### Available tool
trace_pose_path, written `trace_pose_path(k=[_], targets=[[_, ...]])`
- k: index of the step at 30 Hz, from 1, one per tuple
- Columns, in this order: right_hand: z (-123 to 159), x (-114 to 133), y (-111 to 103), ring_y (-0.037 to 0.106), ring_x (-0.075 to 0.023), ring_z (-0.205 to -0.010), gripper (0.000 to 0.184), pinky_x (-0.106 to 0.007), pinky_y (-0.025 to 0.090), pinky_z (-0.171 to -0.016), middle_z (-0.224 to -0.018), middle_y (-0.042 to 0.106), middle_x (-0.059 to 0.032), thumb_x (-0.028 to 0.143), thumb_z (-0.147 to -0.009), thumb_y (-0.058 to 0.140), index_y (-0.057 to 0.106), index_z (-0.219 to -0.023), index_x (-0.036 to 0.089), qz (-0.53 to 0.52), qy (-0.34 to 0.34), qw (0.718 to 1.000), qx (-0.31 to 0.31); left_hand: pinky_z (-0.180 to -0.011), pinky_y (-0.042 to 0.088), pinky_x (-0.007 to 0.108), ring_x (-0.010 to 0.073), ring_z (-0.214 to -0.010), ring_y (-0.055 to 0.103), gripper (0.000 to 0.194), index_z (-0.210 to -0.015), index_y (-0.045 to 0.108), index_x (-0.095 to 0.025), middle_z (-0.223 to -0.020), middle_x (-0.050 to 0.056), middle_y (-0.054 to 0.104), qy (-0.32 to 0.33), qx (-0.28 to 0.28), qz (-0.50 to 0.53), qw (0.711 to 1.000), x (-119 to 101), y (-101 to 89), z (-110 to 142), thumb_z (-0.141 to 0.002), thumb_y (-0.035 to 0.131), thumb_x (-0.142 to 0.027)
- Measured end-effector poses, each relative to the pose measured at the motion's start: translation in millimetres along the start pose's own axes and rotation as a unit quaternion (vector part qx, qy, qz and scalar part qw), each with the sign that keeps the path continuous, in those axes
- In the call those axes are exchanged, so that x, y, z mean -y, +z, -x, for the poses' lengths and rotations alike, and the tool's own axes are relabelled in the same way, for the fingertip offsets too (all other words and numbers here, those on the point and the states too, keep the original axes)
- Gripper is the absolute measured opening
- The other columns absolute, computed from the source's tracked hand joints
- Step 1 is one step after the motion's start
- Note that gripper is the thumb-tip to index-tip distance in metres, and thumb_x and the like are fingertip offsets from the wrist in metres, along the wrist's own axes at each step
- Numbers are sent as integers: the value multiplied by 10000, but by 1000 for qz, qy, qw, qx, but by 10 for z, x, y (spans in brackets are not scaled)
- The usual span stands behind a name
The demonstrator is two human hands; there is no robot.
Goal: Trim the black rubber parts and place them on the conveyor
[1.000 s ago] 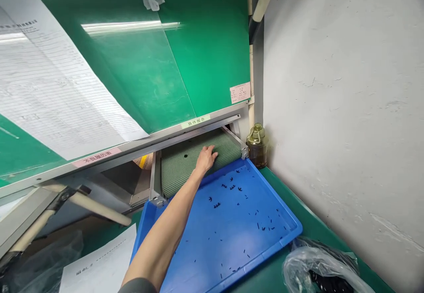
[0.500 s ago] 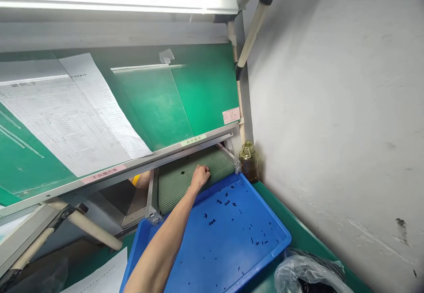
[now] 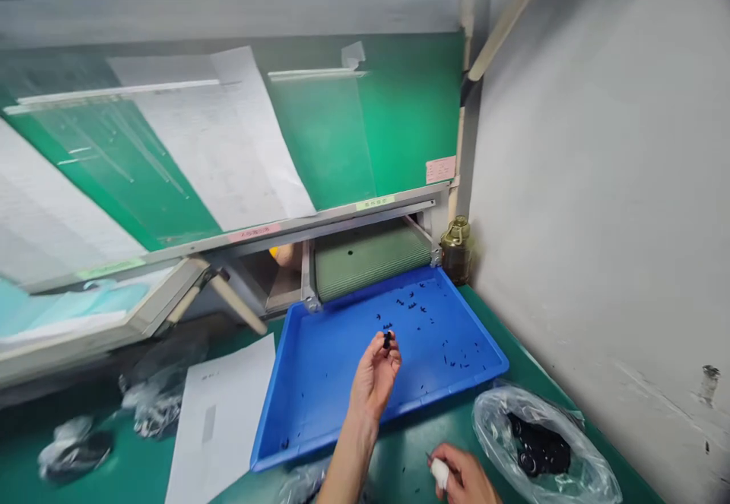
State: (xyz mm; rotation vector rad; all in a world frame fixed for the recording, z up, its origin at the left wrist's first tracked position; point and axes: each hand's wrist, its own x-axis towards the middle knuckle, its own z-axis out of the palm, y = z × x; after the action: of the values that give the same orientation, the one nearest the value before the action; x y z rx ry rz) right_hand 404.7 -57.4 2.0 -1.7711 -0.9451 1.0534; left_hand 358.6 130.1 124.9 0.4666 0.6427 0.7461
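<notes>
My left hand (image 3: 373,378) is raised over the front of the blue tray (image 3: 319,352), palm turned up. Between its thumb and fingertips it pinches a small black part (image 3: 387,340), whose exact kind I cannot make out. Low in the view, my right hand (image 3: 464,477) is closed around a small tool with a white handle (image 3: 439,473); a thin tip pokes out towards the left. Scattered over the tray floor lie several small black pieces (image 3: 411,305) and thin scraps.
A green conveyor belt (image 3: 373,261) ends at the tray's back edge. Right of the tray stands a clear plastic bag (image 3: 487,420) with black parts (image 3: 539,447). A brown-tinted bottle (image 3: 456,249) stands by the wall. Paper (image 3: 222,405) and bagged items (image 3: 157,405) lie left.
My left hand has come back from the belt to over the tray, now with a black part. My right hand with the white-handled tool has entered view. The camera view has shifted left and down.
</notes>
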Motion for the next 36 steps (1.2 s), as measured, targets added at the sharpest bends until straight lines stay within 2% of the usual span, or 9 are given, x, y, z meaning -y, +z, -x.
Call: trace_pose_path(k=[4,10,16,19,23,27,31,36], targets=[[130,283,-44,414,-86,-441,270,-211,327,-451,-627,583,13,404,-871,410,557,-824,183,-33,-54,998,11,-612,549,201,122,-700,651,153,-729,627,-99,-802,95,658,-42,-39,86,995,151,-339,413,-811,530,-15],[282,487,-41,433,-103,-477,215,-212,312,-448,-645,590,3,330,-864,422,574,-845,179,3,-73,997,0,-555,522,167,153,-736,664,109,-744,650,-60,-834,122,670,-55,-40,104,992,196,-613,790,-749,601,37],[433,784,-56,531,-145,-569,224,-237,381,-523,-689,631,-8,264,-874,403,610,-919,191,103,-122,984,-74,-587,490,170,127,-760,630,138,-830,662,-128,-864,56,660,-4,30,-22,999,128,-687,1164,-721,746,-128],[486,996,8,563,-151,-609,224,-240,402,-556,-751,660,-8,225,-873,408,613,-960,211,139,-148,974,-101,-630,477,183,117,-779,603,182,-871,665,-158,-904,43,651,27,37,-67,997,106,-693,1310,-720,762,-190],[517,1183,127,588,-149,-644,233,-230,412,-563,-811,676,-9,186,-873,405,607,-981,226,157,-174,966,-110,-643,454,197,97,-722,556,180,-884,683,-165,-919,42,647,66,27,-123,990,94,-728,1434,-740,747,-253],[522,1251,185,580,-148,-631,248,-226,414,-553,-777,656,-3,187,-886,404,617,-1005,233,181,-193,959,-100,-685,451,224,83,-664,530,224,-935,695,-182,-913,35,653,73,8,-144,987,90,-778,1492,-745,740,-292],[510,1284,193,577,-147,-620,269,-226,421,-547,-768,655,-5,192,-888,411,635,-1032,228,192,-204,955,-102,-689,450,227,84,-657,530,262,-933,711,-172,-898,43,662,54,-1,-113,992,114,-805,1496,-708,772,-291],[511,1268,198,585,-151,-629,252,-229,436,-560,-789,668,-21,205,-900,408,640,-997,214,183,-211,954,-107,-640,435,200,86,-682,526,197,-883,708,-164,-880,43,653,20,24,-49,998,179,-823,1490,-727,759,-273]])
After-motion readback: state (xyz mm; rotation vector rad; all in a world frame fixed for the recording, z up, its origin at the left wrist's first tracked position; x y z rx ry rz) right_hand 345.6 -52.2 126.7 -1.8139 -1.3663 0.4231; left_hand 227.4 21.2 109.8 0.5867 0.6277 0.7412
